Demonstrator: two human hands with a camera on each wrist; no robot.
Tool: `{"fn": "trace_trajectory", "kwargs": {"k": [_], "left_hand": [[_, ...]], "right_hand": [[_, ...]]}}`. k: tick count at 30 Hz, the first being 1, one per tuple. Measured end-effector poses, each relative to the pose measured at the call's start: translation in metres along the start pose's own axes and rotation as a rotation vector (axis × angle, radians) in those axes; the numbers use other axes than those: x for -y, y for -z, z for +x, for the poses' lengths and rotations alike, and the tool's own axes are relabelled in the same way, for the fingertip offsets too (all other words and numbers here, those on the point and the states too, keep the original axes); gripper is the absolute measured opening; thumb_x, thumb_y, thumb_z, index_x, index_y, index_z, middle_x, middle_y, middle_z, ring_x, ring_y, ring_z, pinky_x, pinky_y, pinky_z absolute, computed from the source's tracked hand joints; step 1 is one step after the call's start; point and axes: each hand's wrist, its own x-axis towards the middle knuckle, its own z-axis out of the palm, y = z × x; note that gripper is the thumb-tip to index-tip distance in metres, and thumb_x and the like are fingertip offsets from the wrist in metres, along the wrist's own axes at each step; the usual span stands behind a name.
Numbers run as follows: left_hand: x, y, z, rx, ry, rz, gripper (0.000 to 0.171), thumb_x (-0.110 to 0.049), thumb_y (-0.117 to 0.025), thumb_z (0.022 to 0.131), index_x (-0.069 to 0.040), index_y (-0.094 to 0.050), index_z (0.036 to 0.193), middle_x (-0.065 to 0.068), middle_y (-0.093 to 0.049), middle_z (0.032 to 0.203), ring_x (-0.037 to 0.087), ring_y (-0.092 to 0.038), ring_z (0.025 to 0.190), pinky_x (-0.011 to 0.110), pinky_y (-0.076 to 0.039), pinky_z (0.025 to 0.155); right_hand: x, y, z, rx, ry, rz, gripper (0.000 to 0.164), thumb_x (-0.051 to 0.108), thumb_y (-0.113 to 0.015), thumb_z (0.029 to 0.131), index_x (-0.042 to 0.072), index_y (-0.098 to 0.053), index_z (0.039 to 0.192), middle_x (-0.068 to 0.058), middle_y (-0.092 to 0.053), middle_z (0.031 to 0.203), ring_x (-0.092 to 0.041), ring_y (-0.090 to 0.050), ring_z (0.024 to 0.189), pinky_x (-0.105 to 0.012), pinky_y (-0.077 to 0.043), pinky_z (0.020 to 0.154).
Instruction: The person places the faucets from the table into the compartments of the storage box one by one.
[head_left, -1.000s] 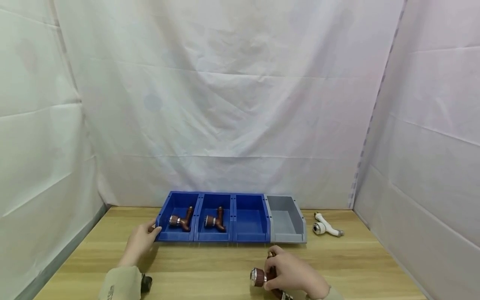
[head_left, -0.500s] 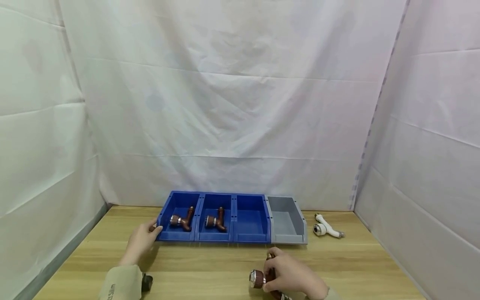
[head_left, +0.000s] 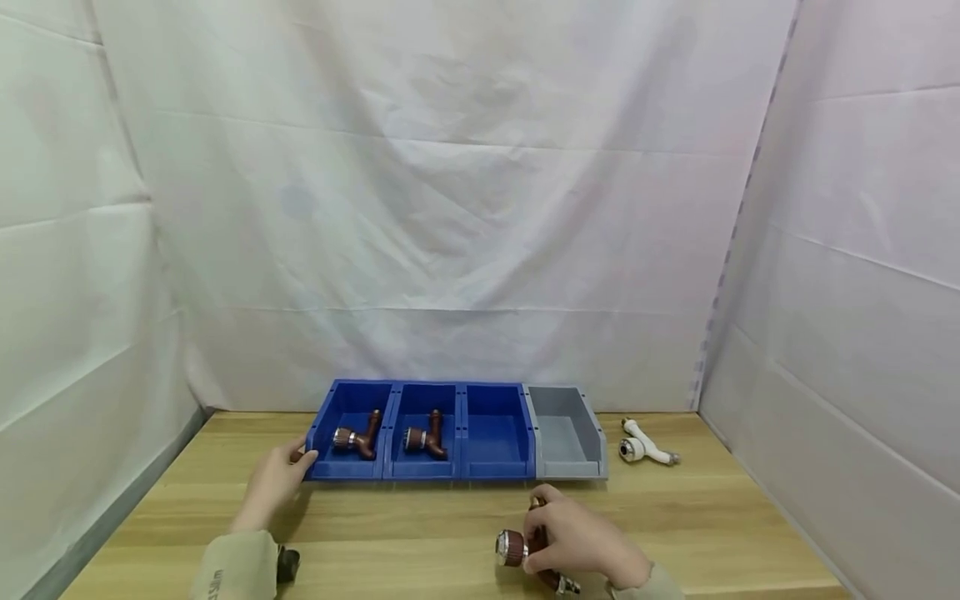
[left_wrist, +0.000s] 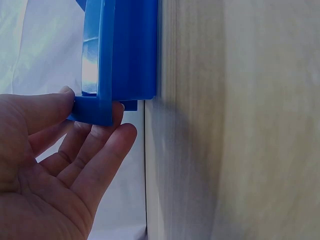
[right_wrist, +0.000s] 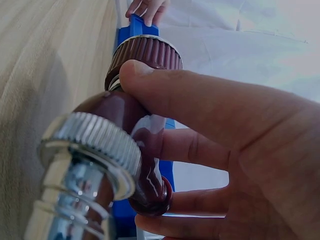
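A brown tap (head_left: 512,547) with a ribbed knob and a chrome spout end is gripped by my right hand (head_left: 581,537) near the table's front. In the right wrist view the thumb presses by the knob of that tap (right_wrist: 120,110), with fingers behind its body. My left hand (head_left: 272,483) pinches the front left corner of the leftmost blue bin (head_left: 348,472), thumb above and fingers below, as the left wrist view shows. One brown tap (head_left: 360,437) lies in this bin, and another brown tap (head_left: 427,437) lies in the second blue bin (head_left: 422,471).
A third blue bin (head_left: 495,442) and a grey bin (head_left: 566,442) continue the row to the right, with nothing seen inside. A white tap (head_left: 647,443) lies on the wooden table (head_left: 405,533) right of them. White sheets (head_left: 450,208) hang behind and at both sides.
The head view has shifted slightly. Both hands keep their holds, the right on the brown tap and the left on the bin corner, with hardly any motion.
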Motion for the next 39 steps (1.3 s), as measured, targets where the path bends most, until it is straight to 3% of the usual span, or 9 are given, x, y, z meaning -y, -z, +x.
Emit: {"fn": "trace_trajectory", "kwargs": {"k": [7,17,39], "left_hand": [[-0.0010,0.0044,-0.0022,0.002,0.004,0.009,0.048,-0.015,-0.056,0.099,0.015,-0.045,0.135,0.027,-0.065,0.104,0.032,-0.061,0.089,0.049,-0.047,0.075],[-0.0047,0.0042,-0.0011,-0.002,-0.005,0.012,0.047,-0.013,-0.056,0.098,0.015,-0.046,0.134,0.026,-0.065,0.101,0.032,-0.061,0.087,0.049,-0.047,0.075],[0.0001,-0.0003,0.0003,-0.004,0.009,-0.006,0.048,-0.015,-0.057,0.098,0.013,-0.046,0.135,0.027,-0.064,0.104,0.034,-0.061,0.092,0.051,-0.047,0.078]], "right_hand": [[0.0023,0.0026,0.0027,-0.011,0.037,-0.003,0.020,0.040,-0.081,0.074,0.027,-0.070,0.083,-0.012,-0.056,0.120,-0.016,-0.056,0.100,-0.029,-0.049,0.075],[0.0043,0.0038,0.0030,-0.014,0.010,0.015,0.019,0.039,-0.082,0.073,0.028,-0.069,0.082,-0.010,-0.055,0.118,-0.009,-0.054,0.090,-0.027,-0.047,0.071],[0.0054,0.0064,0.0022,-0.062,0.047,-0.049,0.022,0.040,-0.083,0.071,0.026,-0.069,0.081,-0.010,-0.056,0.115,-0.013,-0.054,0.093,-0.027,-0.047,0.072]]}}
